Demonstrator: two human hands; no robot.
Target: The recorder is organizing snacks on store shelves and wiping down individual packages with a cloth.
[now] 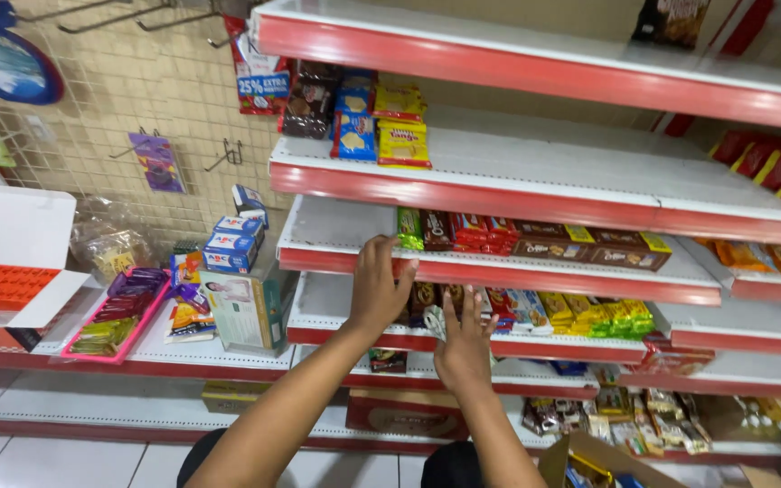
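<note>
Both hands reach into a red-edged shop shelf stocked with snack packets. The left hand [380, 287] lies flat, fingers spread and holding nothing, over the red front lip of the shelf [499, 271] that carries a row of biscuit packets; its fingertips touch the lip just below a green packet [409, 229] at the left end of that row. Pressed there, it seems to brace the arm while the other hand works.

The right hand [463, 348] is one level lower, fingers fanned toward the packets on the next shelf down [535, 348]. A small pale packet [434, 323] shows at its thumb side, but whether the fingers grip it or only rest against it I cannot tell.

The packets on these shelves stand on edge in tight rows with their faces forward, pushed up to the front lip, so that they can be seen and taken easily. The brown packets [589, 246] sit to the right of the green one, and yellow and green packets [603, 316] fill the lower row to the right of the right hand.

Left of the shelves, on a lower ledge, stand an open white carton with orange contents [11, 280], a pink tray of wrapped sweets [115, 321] and stacked blue-and-white boxes [232, 242]. At the bottom edge, an open cardboard box [589, 461] sits near the person, within reach of the right arm.
</note>
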